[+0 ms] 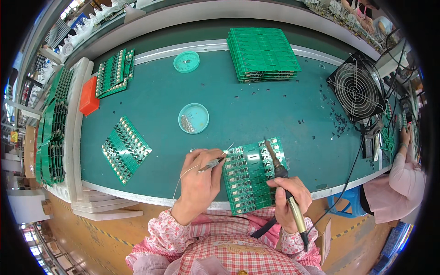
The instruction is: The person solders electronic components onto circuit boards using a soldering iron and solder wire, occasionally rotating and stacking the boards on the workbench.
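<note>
Head view shows a green table (156,105) with a pale metal edge, and the circuit board (255,178) lies at its near side, reaching over this edge. The left hand (200,183) is closed on a thin wire (177,185) and a small tool (211,165), whose kind I cannot tell. The right hand (292,199) grips a soldering iron (281,171), its tip above the circuit board's right part; whether they touch, I cannot tell. Beyond the circuit board stands a stack of green boards (262,51); left of it are two round dishes (200,120) and a red box (89,96). Far right of it are a black fan (356,88), dark scattered bits (340,124), a blue stool (343,206) and a co-worker (405,190). Below it, a brown floor (96,236) carries striped tape (107,234).
</note>
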Motion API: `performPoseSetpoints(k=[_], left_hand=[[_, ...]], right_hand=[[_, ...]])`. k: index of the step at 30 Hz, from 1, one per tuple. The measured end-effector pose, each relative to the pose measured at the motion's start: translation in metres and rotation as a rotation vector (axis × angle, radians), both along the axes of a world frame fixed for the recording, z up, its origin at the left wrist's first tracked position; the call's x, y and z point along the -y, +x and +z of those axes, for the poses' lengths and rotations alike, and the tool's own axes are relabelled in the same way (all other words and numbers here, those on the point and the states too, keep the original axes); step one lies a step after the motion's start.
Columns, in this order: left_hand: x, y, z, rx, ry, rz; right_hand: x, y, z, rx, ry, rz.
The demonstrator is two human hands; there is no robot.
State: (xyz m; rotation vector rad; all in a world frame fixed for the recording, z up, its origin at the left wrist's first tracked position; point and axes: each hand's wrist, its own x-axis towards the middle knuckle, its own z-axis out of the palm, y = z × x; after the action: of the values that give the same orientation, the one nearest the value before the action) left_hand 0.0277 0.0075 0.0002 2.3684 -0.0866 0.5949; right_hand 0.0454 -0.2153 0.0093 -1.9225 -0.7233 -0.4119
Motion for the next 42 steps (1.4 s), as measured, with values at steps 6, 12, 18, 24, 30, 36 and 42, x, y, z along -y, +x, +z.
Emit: performPoseSetpoints(k=[6, 12, 18, 24, 30, 36, 42], left_hand=[[-0.001, 0.001, 0.005, -0.049, -0.013, -0.020], [-0.018, -0.014, 0.014, -0.063, -0.041, 0.108], [-0.031, -0.031, 0.011, -0.114, -0.031, 0.187], [-0.033, -0.034, 0.005, -0.105, -0.071, 0.240], [-0.032, -0.033, 0.004, -0.103, -0.056, 0.226], [-0.032, -0.033, 0.006, -0.106, -0.016, 0.183], [-0.031, -0.033, 0.008, -0.124, -0.017, 0.200]], right_hand=[[-0.001, -0.005, -0.010, -0.033, 0.033, -0.109], [0.000, -0.005, -0.011, -0.054, 0.057, -0.126], [-0.001, -0.006, -0.014, -0.020, 0.033, -0.144], [-0.003, -0.006, -0.015, -0.005, 0.033, -0.153], [-0.002, -0.007, -0.017, -0.001, 0.040, -0.154], [-0.002, -0.006, -0.016, 0.015, 0.024, -0.137], [-0.002, -0.006, -0.016, 0.014, 0.037, -0.129]])
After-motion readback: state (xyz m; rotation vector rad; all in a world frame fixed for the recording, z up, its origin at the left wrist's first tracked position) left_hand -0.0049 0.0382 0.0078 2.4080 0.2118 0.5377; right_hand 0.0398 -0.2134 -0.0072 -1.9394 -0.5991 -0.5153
